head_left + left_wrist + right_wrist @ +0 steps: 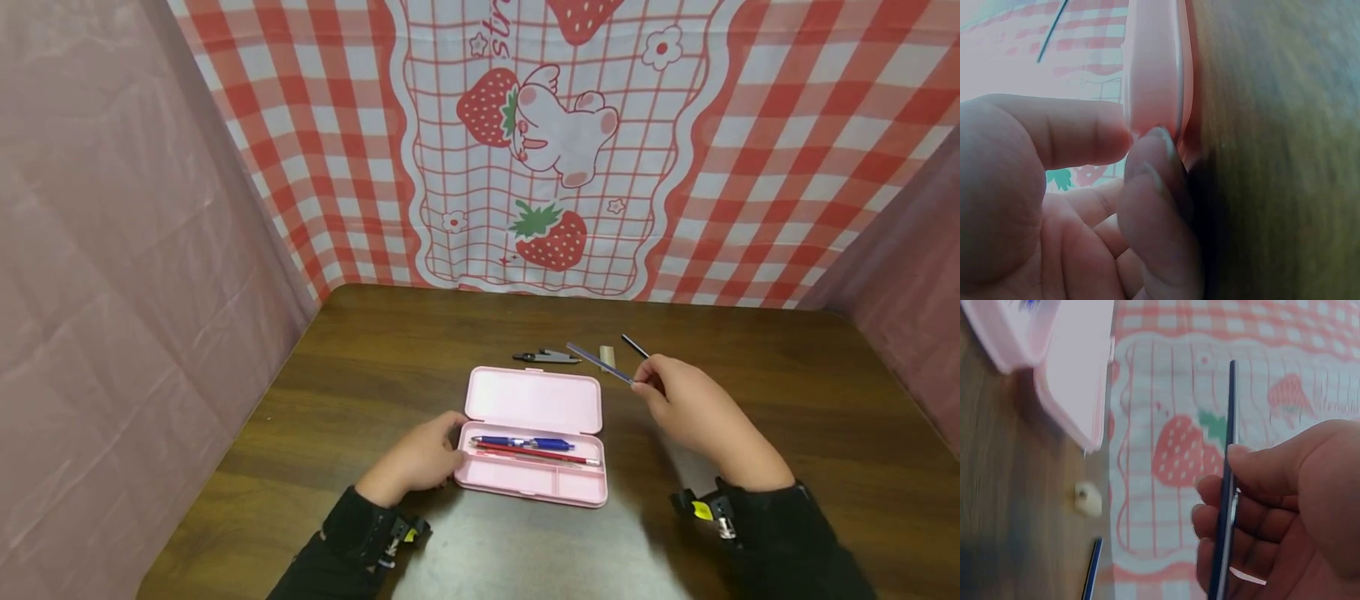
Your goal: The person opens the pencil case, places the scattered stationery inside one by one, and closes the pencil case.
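Two hands are at work, well apart. The left hand (422, 454) grips the left end of one pink pencil case (504, 479), thumb on one side and curled fingers on the other. The right hand (686, 404) pinches one long, thin blue stick (588, 357) between thumb and fingers and holds it up off the table (360, 358); whether it is a pen, a pencil or a ruler seen edge-on, I cannot tell.

The case lies on the table between the hands, its one lid (534, 402) laid back on the far side. Inside are one blue pen (555, 444) and one red pencil (536, 454) with a pale end, side by side; a faint pinkish strip beside them is too blurred to count. One short divider (557, 481) stands in the near part of the case.

Beyond the case are three more things: one grey compass (546, 357), one pale eraser (608, 353) to its right, and one dark stick (634, 345), partly hidden behind the right hand. Behind the table hangs one red-and-white checked cloth (787, 125), with three strawberries and one white cartoon animal in the head view.
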Demonstrator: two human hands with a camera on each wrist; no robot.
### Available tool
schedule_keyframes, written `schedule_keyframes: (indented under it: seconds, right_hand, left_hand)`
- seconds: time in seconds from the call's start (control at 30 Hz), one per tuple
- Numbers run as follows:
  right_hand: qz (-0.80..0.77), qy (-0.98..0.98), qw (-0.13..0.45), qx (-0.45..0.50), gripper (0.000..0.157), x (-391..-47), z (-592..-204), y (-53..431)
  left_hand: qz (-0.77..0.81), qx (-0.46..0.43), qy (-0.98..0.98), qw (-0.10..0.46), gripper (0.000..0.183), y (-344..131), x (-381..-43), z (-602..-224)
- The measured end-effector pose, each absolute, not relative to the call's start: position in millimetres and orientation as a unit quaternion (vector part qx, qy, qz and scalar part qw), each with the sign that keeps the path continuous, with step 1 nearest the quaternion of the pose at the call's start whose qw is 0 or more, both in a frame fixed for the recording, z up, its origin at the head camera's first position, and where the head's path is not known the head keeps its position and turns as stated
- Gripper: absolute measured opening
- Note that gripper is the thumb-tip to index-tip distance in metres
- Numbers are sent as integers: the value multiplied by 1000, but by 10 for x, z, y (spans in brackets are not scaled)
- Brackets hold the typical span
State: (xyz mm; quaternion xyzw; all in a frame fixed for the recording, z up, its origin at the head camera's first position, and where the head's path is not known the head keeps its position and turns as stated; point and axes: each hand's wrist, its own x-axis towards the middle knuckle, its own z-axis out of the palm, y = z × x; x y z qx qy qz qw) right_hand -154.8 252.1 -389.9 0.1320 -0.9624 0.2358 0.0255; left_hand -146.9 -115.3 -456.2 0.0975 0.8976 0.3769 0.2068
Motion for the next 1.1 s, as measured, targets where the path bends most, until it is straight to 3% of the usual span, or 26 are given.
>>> schedule_keyframes:
  seconds: [0.23, 0.47, 0.97, 1.1]
  right_hand:
    - [229, -956, 82, 162, 11, -1430, -3836, 2230]
    - [220, -953, 100, 180, 11, -1354, -3814, 2038]
    - [187, -951, 82, 232, 11, -1316, -4002, 1578]
    - [178, -954, 51, 236, 12, -1322, -4096, 1504]
  left_hand:
    - [374, 100, 899, 205, 47, -1158, -1474, -4555]
    - [373, 110, 900, 198, 46, -1160, -1485, -4554]
    - [370, 115, 902, 190, 44, -1170, -1464, -4560]
    - [369, 116, 903, 188, 45, -1170, -1468, -4565]
